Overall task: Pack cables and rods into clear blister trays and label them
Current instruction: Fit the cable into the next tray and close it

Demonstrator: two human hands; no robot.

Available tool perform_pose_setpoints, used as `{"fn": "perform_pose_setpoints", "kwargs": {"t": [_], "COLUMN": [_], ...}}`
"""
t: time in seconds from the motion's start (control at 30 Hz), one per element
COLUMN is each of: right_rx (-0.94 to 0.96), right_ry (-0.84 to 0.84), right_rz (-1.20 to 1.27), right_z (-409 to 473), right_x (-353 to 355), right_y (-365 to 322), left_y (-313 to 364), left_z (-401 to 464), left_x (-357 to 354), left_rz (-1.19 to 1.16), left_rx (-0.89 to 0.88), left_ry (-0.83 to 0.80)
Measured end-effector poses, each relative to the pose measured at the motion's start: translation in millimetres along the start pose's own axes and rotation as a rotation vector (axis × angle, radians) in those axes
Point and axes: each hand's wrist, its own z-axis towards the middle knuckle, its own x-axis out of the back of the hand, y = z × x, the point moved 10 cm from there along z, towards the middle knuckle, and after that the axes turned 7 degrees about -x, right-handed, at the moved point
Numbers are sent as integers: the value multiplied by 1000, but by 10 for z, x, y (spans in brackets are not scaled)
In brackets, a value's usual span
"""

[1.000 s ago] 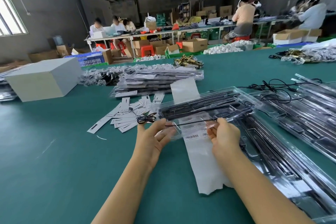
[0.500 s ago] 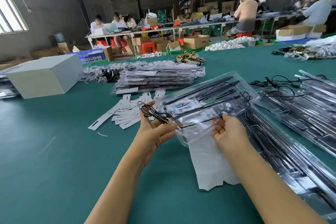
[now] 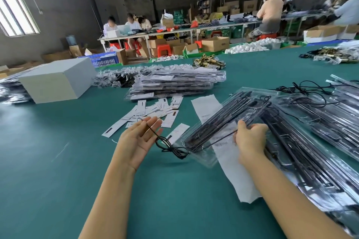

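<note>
I see my left hand (image 3: 138,139) held palm up above the green table (image 3: 58,170), its fingers straight and a little apart, and the thin black cable (image 3: 167,144) lies across them and hangs in a loose knot just beside the near end of the clear blister tray (image 3: 219,122). My right hand (image 3: 250,139) grips the right edge of this tray, fingers curled on it, and the tray is tilted, with black rods inside. Under the tray lies a long white paper strip (image 3: 233,170). White labels (image 3: 155,108) are scattered behind my left hand, and a stack of packed trays (image 3: 174,83) stands further back.
</note>
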Motion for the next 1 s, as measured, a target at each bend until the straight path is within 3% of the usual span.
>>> {"fn": "perform_pose_setpoints", "kwargs": {"t": [0.13,0.23,0.3,0.33,0.47,0.57,0.63,0.73,1.0], "right_rx": [160,566,789,817,522,211,55,-82,-171], "right_ry": [-69,99,138,49,-536,-729,-734,-646,-555], "right_rz": [-362,-670,-626,-557,-110,227,433,581,503], "right_z": [-130,-442,-715,-800,-996,-960,-865,-658,-378], "right_x": [-50,-4,2,-53,-470,-624,-591,-436,-219], "right_y": [-157,-520,-742,-773,-568,-382,-346,-326,-253], "left_y": [29,92,115,113,-58,-147,-173,-208,-75], "left_z": [-37,-84,-145,-188,-434,-615,-654,-611,-499], "left_x": [-108,-271,-432,-531,-985,-1231,-1271,-1201,-1017], "left_rz": [16,180,391,528,924,1235,1406,1507,1567], "left_rx": [-59,-162,-247,-296,-402,-600,-708,-722,-717], "left_ry": [-7,-68,-133,-174,-447,-601,-610,-586,-390]}}
